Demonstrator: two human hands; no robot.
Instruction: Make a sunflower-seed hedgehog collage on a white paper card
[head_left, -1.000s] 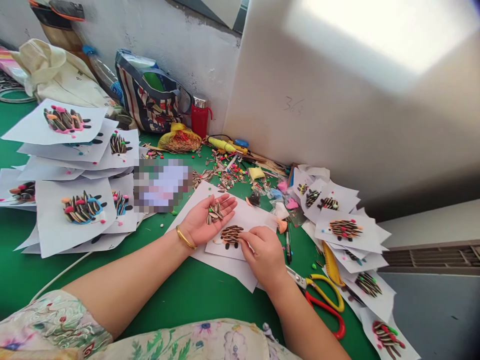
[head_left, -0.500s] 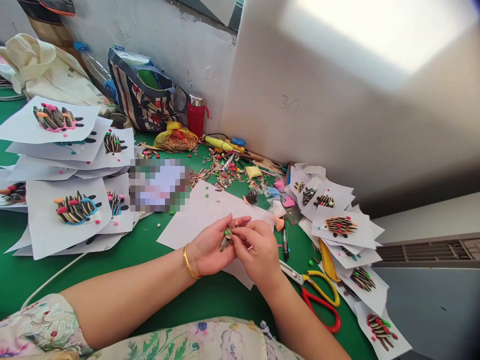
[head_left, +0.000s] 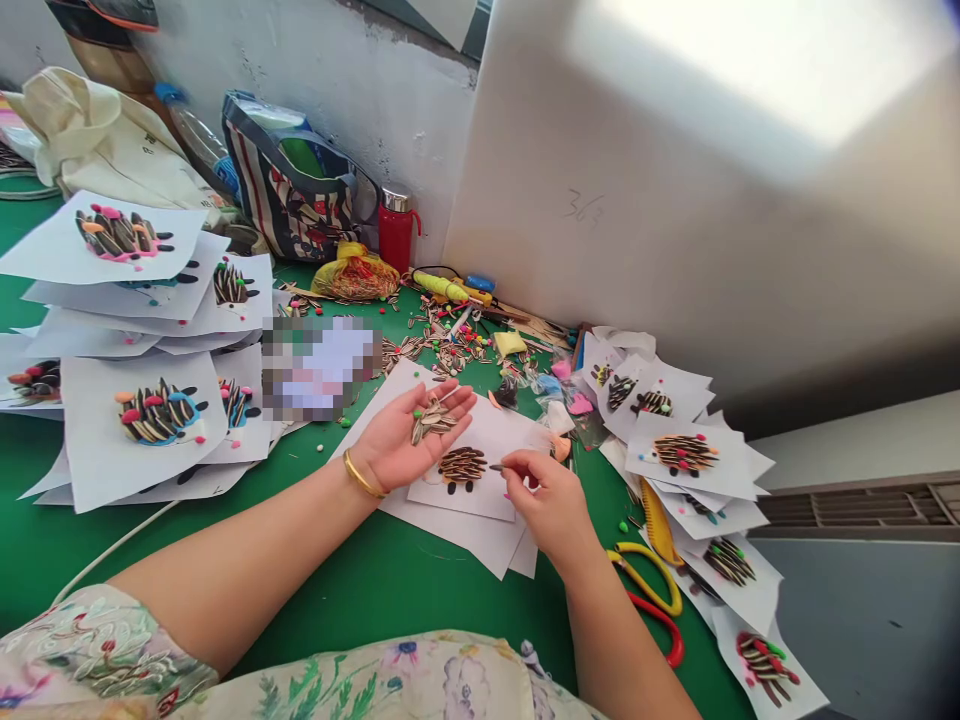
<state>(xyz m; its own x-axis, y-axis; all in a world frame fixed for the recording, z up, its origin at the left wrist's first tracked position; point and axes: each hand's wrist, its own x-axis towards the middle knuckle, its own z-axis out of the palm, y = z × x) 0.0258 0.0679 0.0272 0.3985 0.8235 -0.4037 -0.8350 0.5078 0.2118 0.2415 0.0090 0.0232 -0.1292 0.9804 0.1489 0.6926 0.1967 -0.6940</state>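
My left hand (head_left: 397,440), palm up with fingers stretched out, holds a small heap of striped sunflower seeds (head_left: 433,422). A green bead-like bit (head_left: 417,413) lies among them. My right hand (head_left: 551,505) pinches a single sunflower seed (head_left: 497,467) between thumb and fingertips. That seed points at the right side of a hedgehog picture (head_left: 461,467) made of seeds, with dark oval feet below. The picture is on a white paper (head_left: 487,505) lying over larger white sheets (head_left: 480,550). My left fingers hover over its upper left part.
Finished-looking seed pictures stand in piles at left (head_left: 139,410) and right (head_left: 682,455). Scissors (head_left: 652,590) lie by my right forearm. Loose seeds (head_left: 457,345), clay lumps (head_left: 577,403), a red flask (head_left: 395,230) and a striped bag (head_left: 289,180) are at the back. A pixelated patch (head_left: 322,368) hides something.
My hands have parted. The left moved up and left, its palm now uncovered; the right moved slightly right and down, holding one seed. The hedgehog picture between them has come into view.
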